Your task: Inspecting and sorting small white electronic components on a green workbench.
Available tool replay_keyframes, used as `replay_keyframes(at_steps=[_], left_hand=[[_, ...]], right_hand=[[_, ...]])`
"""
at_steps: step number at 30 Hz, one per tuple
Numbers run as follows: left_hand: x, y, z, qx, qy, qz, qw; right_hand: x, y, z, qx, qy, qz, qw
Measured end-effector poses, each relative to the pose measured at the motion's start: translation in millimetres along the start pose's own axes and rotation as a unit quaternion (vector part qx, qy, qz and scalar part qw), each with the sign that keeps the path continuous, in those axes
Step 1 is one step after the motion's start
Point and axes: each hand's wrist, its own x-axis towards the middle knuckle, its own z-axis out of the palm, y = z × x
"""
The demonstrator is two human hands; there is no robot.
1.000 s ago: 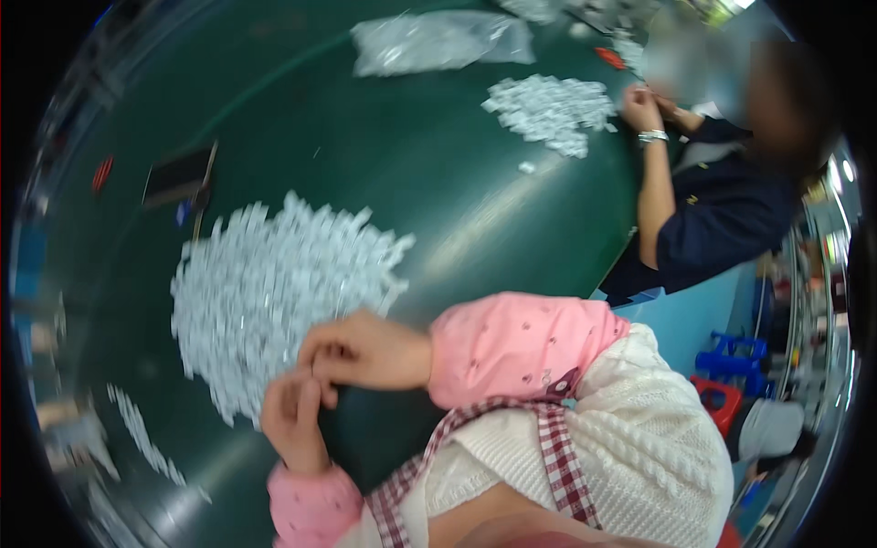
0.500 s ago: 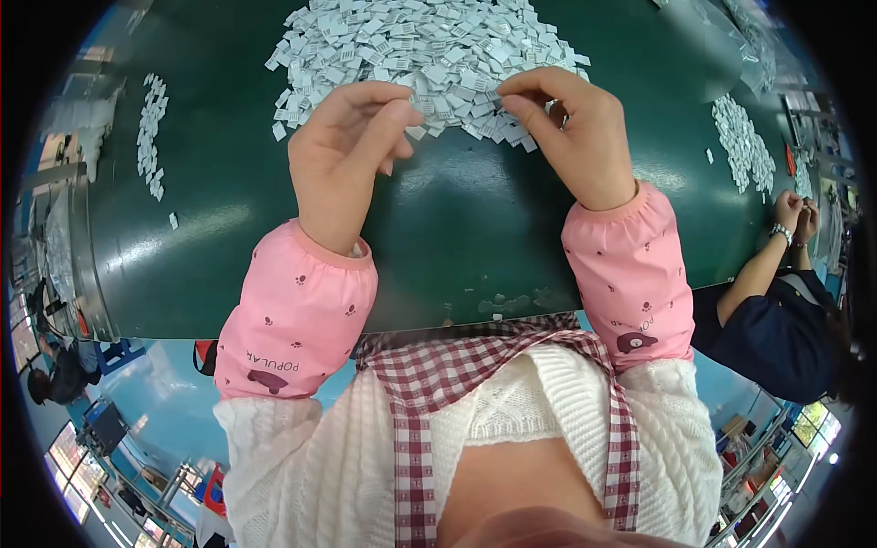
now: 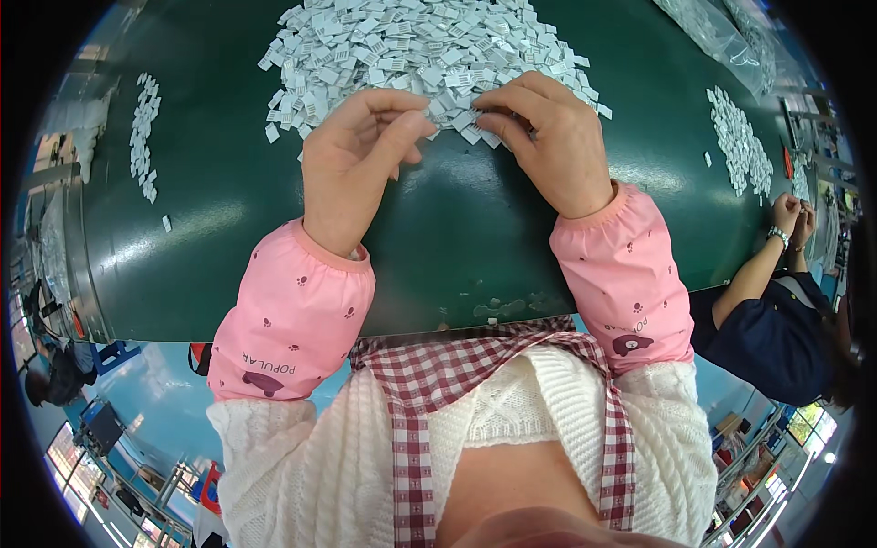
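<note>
visibly lettered pink sleeves (image 3: 297,315), dark-striped white tabs (image 3: 411,50)

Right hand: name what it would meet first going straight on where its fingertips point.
Likely the pile of small white pieces, at its near edge, with the left hand beyond; depth is unclear.
</note>
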Motion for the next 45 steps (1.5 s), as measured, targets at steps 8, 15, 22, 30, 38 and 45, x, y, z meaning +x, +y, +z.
replay_keyframes(at_steps=[8, 15, 22, 30, 38, 45], left_hand=[[1, -2, 1, 0.025, -0.006, 0.004, 1.0], [-1, 0, 1, 0.028, -0.004, -0.009, 1.0], [-1, 0, 2, 0.012, -0.006, 0.001, 1.0], [1, -2, 0, 0.029, 0.002, 0.01, 1.0], [2, -10, -3, 0.106, 0.001, 0.052, 0.993], [6, -21, -4, 0.163, -0.015, 0.134, 0.977]], right_hand=[[1, -9, -1, 0.018, -0.029, 0.004, 0.999], [0, -10, 4, 0.032, -0.024, -0.011, 0.999], [1, -14, 3, -0.008, -0.025, -0.033, 0.999], [0, -11, 10, -0.037, -0.019, -0.068, 0.997], [3, -13, -3, -0.007, -0.018, -0.049, 0.999], [-1, -28, 14, -0.064, -0.002, -0.049, 0.997]])
